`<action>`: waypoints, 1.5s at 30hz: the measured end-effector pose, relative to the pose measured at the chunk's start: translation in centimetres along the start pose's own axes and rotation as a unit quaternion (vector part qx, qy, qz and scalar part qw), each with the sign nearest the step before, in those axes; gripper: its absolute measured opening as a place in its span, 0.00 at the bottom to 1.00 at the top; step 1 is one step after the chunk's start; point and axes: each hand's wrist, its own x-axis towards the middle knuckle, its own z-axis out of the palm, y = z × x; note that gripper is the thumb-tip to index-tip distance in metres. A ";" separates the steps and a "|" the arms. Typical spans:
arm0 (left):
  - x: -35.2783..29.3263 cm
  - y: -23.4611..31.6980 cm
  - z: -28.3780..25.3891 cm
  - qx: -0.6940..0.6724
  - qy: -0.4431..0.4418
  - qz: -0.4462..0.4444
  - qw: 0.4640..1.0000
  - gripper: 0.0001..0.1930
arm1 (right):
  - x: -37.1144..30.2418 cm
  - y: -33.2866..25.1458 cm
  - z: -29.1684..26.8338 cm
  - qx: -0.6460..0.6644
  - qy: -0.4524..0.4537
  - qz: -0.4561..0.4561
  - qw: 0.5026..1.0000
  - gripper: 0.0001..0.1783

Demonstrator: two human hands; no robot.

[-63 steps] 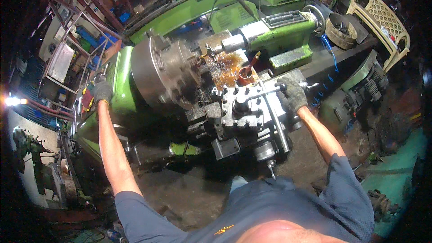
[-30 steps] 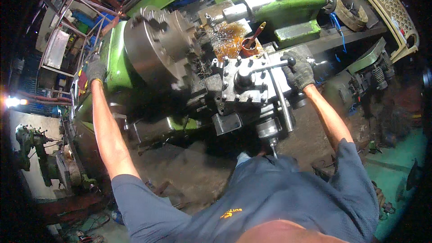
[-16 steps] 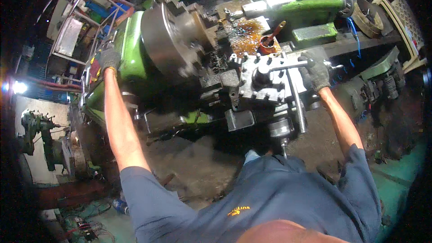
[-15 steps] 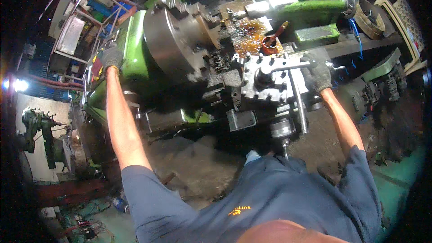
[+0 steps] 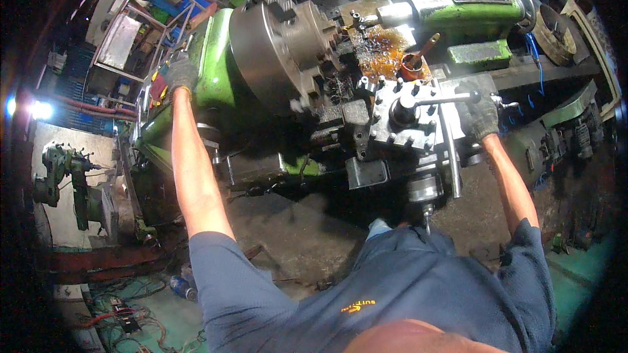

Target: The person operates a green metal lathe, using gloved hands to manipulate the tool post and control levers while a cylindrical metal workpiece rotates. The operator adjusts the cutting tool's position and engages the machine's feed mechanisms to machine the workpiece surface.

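My left hand (image 5: 182, 73), in a dark work glove, is at the left end of the green lathe headstock (image 5: 214, 62), beside a red and yellow patch. Its fingers are too dark to make out. To its right is the large grey chuck (image 5: 265, 52), with a stepped metal part (image 5: 307, 29) at its front. My right hand (image 5: 482, 116), also gloved, lies with fingers extended on the metal slide at the right of the square tool post (image 5: 402, 114). The clamping lever (image 5: 439, 99) of the tool post reaches across to that hand.
Behind the tool post stands a reddish pot (image 5: 413, 68) with a brush (image 5: 428, 46) in it, beside an oily plate with metal chips (image 5: 376, 46). The green tailstock (image 5: 458, 13) is at far right. A long steel bar handle (image 5: 451, 157) points toward my body.
The chuck was smeared by rotation and now shows sharper, with its jaw edge still blurred. The whole scene has shifted slightly to the right; both hands keep their places on the machine.
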 end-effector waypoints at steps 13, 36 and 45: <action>-0.1 -0.7 0.1 0.018 0.028 0.071 0.997 0.13 | -0.3 0.6 0.8 -0.040 -0.010 0.011 0.999 0.21; 0.0 0.0 0.1 0.058 0.052 0.079 0.994 0.14 | -0.3 1.9 1.4 -0.050 0.009 -0.044 0.998 0.23; 0.2 0.1 0.9 0.038 0.095 0.092 0.991 0.14 | -0.4 1.3 1.1 -0.034 0.022 -0.026 0.999 0.22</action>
